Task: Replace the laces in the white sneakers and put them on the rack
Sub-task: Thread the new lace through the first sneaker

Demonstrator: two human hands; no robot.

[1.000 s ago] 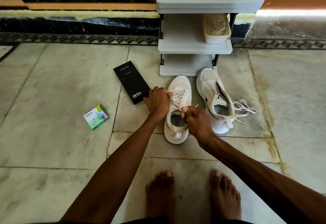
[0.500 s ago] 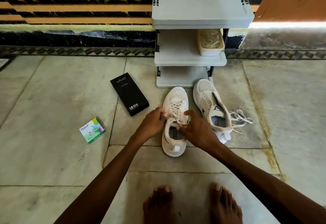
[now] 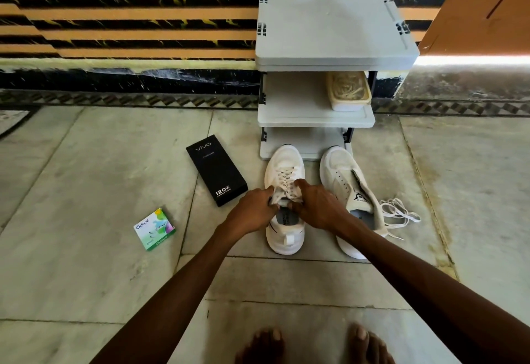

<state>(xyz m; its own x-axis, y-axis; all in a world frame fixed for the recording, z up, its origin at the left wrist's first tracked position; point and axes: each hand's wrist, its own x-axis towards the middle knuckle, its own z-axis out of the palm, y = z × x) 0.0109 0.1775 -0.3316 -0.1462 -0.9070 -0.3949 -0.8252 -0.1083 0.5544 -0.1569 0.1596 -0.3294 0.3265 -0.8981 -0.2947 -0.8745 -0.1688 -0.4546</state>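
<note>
The left hand (image 3: 252, 209) and right hand (image 3: 317, 206) were nearly touching, each curled on the lace ends (image 3: 282, 195) over the tongue of the laced sneaker (image 3: 285, 237), which stood on the floor just in front of the rack (image 3: 315, 118). The lace ends looked soft and limp, best pinched near the tips; the laced sneaker seemed light and pliable, liftable by its heel. The unlaced sneaker (image 3: 342, 177) lay in front of the rack too, beside a loose lace (image 3: 400, 212).

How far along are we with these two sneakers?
Left sneaker looks laced up; left hand and right hand pinch its lace ends, apparently tying. Right sneaker looks unlaced, a loose lace beside it on the floor. Neither is on the rack yet.
</note>
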